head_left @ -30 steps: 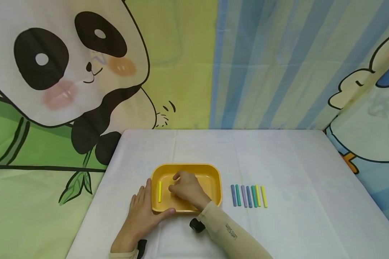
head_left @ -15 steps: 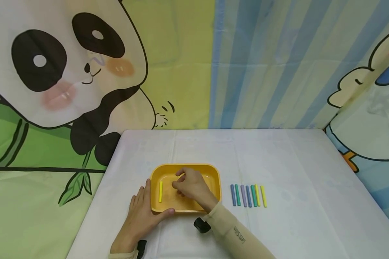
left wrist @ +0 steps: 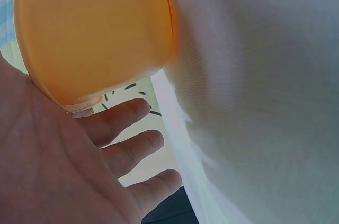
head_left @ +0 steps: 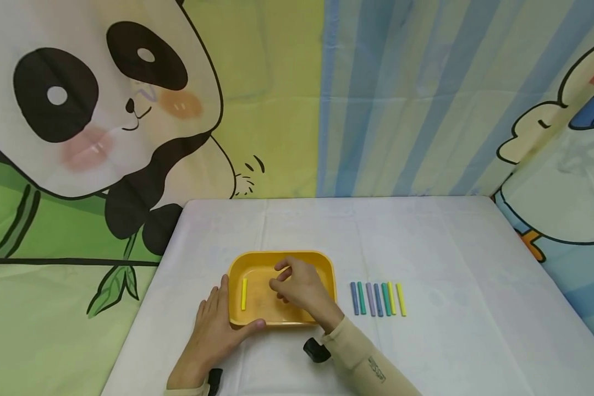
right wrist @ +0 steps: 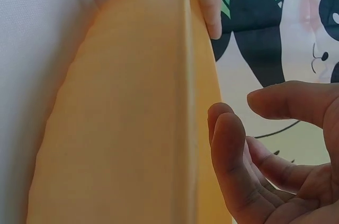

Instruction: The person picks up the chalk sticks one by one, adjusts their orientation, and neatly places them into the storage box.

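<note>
An orange-yellow plastic tray [head_left: 277, 322] stands on the table, with one yellow chalk stick [head_left: 244, 294] lying inside near its left wall. My left hand [head_left: 213, 330] rests against the tray's left side, fingers extended and thumb along the near rim. In the left wrist view, its palm [left wrist: 58, 160] touches the tray's rim. Over the tray's right half hovers my right hand [head_left: 302, 289]. Its thumb and fingers [right wrist: 291, 99] are loosely bent and apart in the right wrist view, with nothing between them.
To the right of the tray, several chalk sticks [head_left: 378, 298] in blue, green, purple and yellow lie side by side in a row. The white-covered table [head_left: 455, 253] meets a cartoon-printed cloth backdrop [head_left: 272, 110] at its far edge.
My right hand has risen slightly and drawn right, away from the yellow chalk stick, its fingers spreading apart. The left hand stays at the tray's side.
</note>
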`<state>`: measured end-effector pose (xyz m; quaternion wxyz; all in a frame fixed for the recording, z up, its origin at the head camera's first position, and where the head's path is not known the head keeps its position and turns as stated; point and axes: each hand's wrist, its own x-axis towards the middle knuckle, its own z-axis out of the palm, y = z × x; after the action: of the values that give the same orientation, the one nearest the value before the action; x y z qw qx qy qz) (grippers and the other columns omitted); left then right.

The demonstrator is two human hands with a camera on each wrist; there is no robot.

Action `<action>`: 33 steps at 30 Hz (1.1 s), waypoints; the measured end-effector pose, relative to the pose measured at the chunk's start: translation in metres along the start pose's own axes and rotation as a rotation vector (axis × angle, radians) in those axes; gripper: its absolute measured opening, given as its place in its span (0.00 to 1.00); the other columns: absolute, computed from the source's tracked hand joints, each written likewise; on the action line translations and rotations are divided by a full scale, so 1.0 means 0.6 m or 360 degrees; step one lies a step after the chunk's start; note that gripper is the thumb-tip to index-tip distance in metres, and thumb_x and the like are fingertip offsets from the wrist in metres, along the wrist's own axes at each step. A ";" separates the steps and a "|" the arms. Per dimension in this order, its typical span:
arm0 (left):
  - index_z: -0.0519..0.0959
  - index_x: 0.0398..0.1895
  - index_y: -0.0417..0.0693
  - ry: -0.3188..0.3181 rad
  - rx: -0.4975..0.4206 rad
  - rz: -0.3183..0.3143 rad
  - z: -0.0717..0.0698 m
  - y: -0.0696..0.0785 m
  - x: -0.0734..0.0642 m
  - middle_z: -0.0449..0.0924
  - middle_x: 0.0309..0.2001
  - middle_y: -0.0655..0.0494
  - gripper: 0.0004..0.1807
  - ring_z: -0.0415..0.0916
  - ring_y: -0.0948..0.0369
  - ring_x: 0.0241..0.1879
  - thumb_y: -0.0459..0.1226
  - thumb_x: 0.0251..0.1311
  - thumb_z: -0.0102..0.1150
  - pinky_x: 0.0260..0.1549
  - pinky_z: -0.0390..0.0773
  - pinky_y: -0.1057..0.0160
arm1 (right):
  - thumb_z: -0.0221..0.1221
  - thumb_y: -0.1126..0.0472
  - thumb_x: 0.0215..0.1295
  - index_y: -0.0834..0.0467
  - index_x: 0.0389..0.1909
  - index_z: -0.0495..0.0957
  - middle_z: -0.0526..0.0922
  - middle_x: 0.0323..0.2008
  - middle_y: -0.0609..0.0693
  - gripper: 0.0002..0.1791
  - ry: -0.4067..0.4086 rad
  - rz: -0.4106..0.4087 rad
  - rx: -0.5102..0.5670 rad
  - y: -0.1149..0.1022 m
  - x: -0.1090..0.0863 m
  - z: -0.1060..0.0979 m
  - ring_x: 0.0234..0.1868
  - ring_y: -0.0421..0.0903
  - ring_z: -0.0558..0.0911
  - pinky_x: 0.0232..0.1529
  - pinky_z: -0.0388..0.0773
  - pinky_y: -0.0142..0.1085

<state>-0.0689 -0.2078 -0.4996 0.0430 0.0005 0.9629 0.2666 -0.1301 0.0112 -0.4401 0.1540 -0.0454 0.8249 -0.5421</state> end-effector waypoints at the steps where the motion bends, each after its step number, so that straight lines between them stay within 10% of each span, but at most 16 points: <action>1: 0.33 0.82 0.45 0.0001 -0.0001 0.0000 0.000 0.000 0.000 0.46 0.78 0.33 0.75 0.43 0.36 0.77 0.76 0.45 0.62 0.72 0.40 0.34 | 0.69 0.57 0.62 0.56 0.52 0.79 0.82 0.35 0.48 0.19 0.0006 -0.0007 -0.0010 0.001 -0.001 -0.003 0.29 0.52 0.87 0.30 0.85 0.46; 33: 0.35 0.82 0.42 0.0049 -0.0012 0.0059 0.002 -0.002 0.000 0.47 0.79 0.37 0.76 0.45 0.36 0.76 0.76 0.44 0.62 0.71 0.43 0.33 | 0.67 0.56 0.64 0.55 0.55 0.79 0.83 0.41 0.50 0.19 0.0131 -0.0074 0.0028 0.036 -0.039 -0.095 0.28 0.51 0.87 0.34 0.86 0.49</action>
<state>-0.0684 -0.2083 -0.5016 0.0234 0.0139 0.9623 0.2708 -0.1234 0.0755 -0.4340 0.1078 -0.0408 0.8245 -0.5540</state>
